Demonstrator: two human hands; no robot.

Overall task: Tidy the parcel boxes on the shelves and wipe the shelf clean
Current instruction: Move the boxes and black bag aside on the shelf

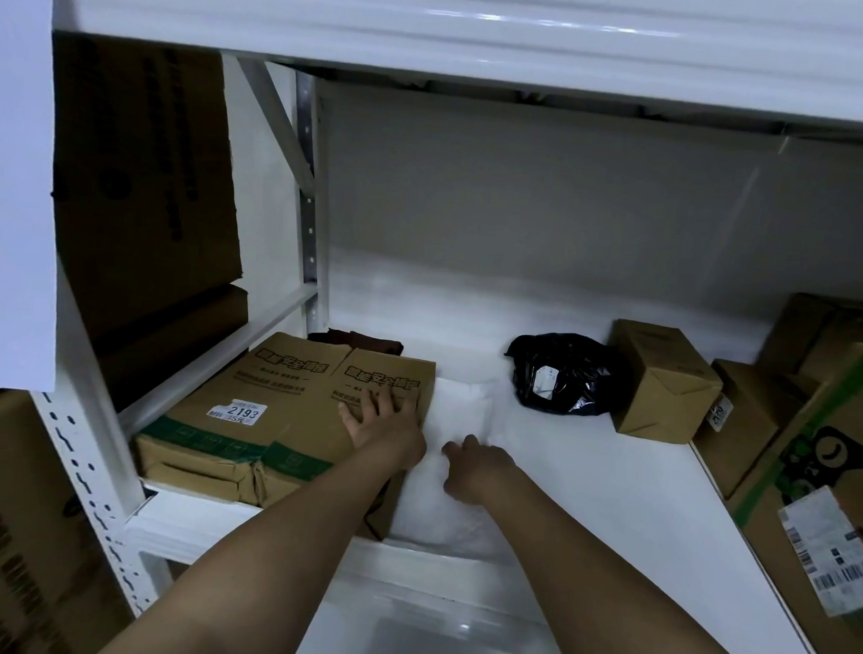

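Both hands forward: left (383, 418) splayed, right (472, 469) curled

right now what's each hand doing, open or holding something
Left hand: open, flat on the cardboard box.
Right hand: closed on the white soft parcel.

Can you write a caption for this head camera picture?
Left hand flat on a cardboard box, right hand on a white parcel.
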